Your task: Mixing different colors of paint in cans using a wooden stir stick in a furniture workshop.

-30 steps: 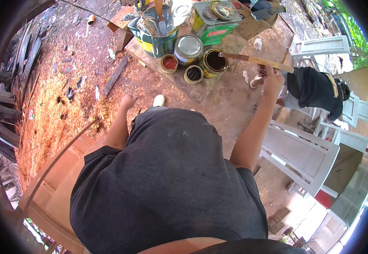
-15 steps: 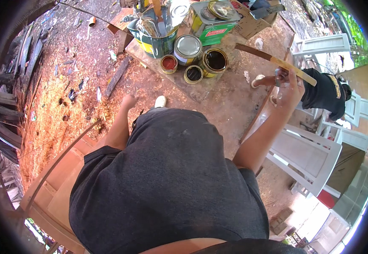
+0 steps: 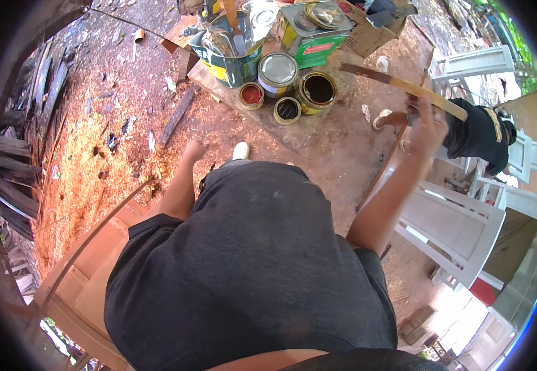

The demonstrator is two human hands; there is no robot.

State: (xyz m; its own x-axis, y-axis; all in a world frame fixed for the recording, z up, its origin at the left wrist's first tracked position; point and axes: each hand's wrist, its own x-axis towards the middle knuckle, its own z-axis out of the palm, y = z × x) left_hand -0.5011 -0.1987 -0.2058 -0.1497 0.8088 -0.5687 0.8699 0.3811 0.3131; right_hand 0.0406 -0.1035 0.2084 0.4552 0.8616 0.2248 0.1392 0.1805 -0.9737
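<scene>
Raised at the right, my right hand grips a flat wooden stick. Its far end is stained dark brown and points left, toward the cans; the other end is pale. My left hand hangs closed by my left side, with nothing visible in it. Closest to the stick's dark end stands an open can of dark brown liquid. Beside it are a small can of black liquid, a small can of red paint and a larger lidded can.
Behind the cans are a bucket with brushes and a green rectangular tin, on a board. White panels lean at the right, near a bent-over person. A wooden furniture piece stands lower left; sawdust covers the ground.
My right hand has shifted slightly and is blurred, still holding the stick. The whole view has moved a little, so the cans sit slightly farther right and lower.
</scene>
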